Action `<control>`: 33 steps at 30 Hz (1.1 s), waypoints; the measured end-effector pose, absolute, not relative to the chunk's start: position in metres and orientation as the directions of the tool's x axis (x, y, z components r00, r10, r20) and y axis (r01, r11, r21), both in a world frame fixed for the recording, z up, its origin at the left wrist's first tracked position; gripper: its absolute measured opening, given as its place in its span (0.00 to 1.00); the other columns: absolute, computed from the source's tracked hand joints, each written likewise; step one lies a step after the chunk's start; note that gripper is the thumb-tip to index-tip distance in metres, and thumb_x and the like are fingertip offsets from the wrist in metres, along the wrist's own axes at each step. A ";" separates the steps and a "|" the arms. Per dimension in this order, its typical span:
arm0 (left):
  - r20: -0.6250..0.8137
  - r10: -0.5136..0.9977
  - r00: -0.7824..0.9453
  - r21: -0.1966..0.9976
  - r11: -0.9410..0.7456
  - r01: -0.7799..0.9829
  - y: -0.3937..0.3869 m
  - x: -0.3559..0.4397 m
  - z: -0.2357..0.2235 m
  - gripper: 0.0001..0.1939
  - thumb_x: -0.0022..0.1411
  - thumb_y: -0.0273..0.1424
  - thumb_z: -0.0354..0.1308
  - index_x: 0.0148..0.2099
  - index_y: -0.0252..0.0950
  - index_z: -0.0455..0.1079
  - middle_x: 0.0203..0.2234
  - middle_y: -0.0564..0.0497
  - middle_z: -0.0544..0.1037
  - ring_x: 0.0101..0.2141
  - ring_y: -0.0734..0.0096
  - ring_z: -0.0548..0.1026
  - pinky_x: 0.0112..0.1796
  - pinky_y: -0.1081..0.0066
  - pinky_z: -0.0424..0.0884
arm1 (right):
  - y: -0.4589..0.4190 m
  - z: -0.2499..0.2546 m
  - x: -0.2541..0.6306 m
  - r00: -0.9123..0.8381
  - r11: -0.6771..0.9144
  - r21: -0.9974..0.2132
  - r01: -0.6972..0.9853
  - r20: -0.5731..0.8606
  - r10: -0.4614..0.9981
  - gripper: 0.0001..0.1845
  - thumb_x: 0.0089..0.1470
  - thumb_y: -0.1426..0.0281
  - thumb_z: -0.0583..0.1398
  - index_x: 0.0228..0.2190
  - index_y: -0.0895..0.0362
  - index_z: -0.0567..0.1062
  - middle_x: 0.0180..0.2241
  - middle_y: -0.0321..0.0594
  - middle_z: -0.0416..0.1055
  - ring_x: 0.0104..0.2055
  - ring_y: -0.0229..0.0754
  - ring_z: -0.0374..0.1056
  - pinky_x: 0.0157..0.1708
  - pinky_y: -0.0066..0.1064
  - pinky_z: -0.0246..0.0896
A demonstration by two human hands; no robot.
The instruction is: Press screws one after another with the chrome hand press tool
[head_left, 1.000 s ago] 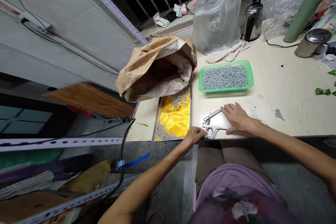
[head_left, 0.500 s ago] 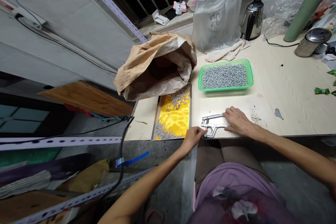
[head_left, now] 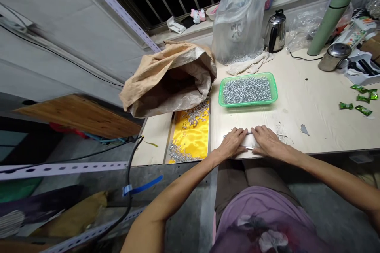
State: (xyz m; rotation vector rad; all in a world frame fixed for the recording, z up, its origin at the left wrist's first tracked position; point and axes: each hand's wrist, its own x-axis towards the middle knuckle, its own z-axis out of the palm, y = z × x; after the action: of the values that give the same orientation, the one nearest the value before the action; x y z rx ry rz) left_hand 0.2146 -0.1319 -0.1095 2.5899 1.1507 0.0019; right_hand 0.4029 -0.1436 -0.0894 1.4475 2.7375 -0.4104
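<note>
At the table's front edge lie silver spring-loaded pliers [head_left: 248,148], mostly covered by my two hands. My left hand [head_left: 232,144] is closed over the head end, hiding the spring and jaws. Close beside it, my right hand [head_left: 268,141] grips the handle ends with bent fingers. Short stretches of both handles show between the hands. Left of my left hand is a shallow tray with a yellow cloth [head_left: 190,136], and small silver metal pieces lie on it in two heaps. Beyond the hands stands a green plastic basket [head_left: 247,104] full of similar pieces.
A big brown sack [head_left: 166,79] gapes over the tray's far end. Behind the basket are a clear plastic bag [head_left: 237,23], a white cloth [head_left: 249,64] and a steel kettle [head_left: 275,33]. A green flask [head_left: 329,23], a steel cup [head_left: 334,57] and green-wrapped sweets [head_left: 363,99] lie right.
My left hand has moved right from the tip of the pliers onto their body, next to my right hand. The right hand still holds the handles. The view has shifted slightly.
</note>
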 end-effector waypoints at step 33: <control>0.177 0.827 0.534 0.401 -0.556 0.728 -0.196 0.239 -0.150 0.22 0.67 0.36 0.48 0.60 0.32 0.60 0.58 0.35 0.66 0.61 0.54 0.60 0.59 0.49 0.58 | -0.071 -0.099 0.392 -0.599 0.589 -0.177 0.788 -0.003 0.800 0.13 0.61 0.70 0.52 0.35 0.58 0.77 0.36 0.47 0.72 0.41 0.48 0.60 0.38 0.37 0.51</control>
State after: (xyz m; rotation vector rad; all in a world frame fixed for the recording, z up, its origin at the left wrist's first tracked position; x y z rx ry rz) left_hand 0.2393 -0.1965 -0.1502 2.4961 1.2991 0.5068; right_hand 0.3924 -0.0714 -0.0995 1.4362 2.8685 -0.2575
